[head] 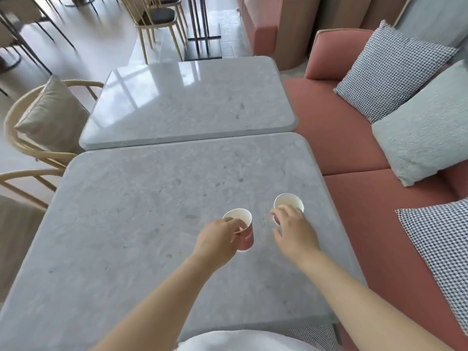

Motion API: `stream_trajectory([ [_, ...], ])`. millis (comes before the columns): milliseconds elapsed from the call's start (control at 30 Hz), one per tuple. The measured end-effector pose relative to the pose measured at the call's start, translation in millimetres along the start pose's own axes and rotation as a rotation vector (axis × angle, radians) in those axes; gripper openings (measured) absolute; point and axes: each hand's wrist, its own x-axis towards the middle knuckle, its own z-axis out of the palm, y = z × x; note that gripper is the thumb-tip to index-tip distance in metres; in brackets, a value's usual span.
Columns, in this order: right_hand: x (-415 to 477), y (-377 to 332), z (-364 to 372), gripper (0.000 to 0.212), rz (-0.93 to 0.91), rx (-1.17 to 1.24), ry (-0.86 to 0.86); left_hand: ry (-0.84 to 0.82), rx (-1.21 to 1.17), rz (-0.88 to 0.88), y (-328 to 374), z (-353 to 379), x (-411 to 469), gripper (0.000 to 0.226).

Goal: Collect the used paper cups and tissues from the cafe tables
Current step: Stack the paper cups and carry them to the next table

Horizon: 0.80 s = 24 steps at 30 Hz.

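Two red paper cups with white insides are over the near grey marble table (126,236). My left hand (217,239) grips the left cup (244,233) by its rim and side, the cup tilted slightly. The right cup (287,202) stands upright on the table, and my right hand (293,231) curls its fingers round the cup's near side, hiding most of its red wall. Both cups look empty inside. No tissues are in view.
A second marble table (192,102) butts against the far edge of the near one. A pink sofa (342,138) with several cushions runs along the right. Wooden chairs (30,138) stand on the left, more chairs farther back.
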Motion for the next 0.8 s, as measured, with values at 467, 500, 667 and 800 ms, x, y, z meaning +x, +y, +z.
stream_trajectory([
  [467, 19, 17, 9, 0.039, -0.002, -0.174, 0.053, 0.038, -0.037, -0.134, -2, 2, -5, 0.029],
  [500, 20, 15, 10, 0.036, -0.011, -0.166, 0.054, 0.046, -0.05, -0.146, -3, 1, -7, 0.03],
  [667, 20, -15, 17, 0.024, -0.167, -0.052, 0.016, 0.104, -0.072, -0.199, -15, -8, -23, 0.031],
  [800, 13, -58, 23, 0.028, -0.341, 0.047, -0.031, 0.169, -0.07, -0.265, -35, -19, -47, 0.029],
])
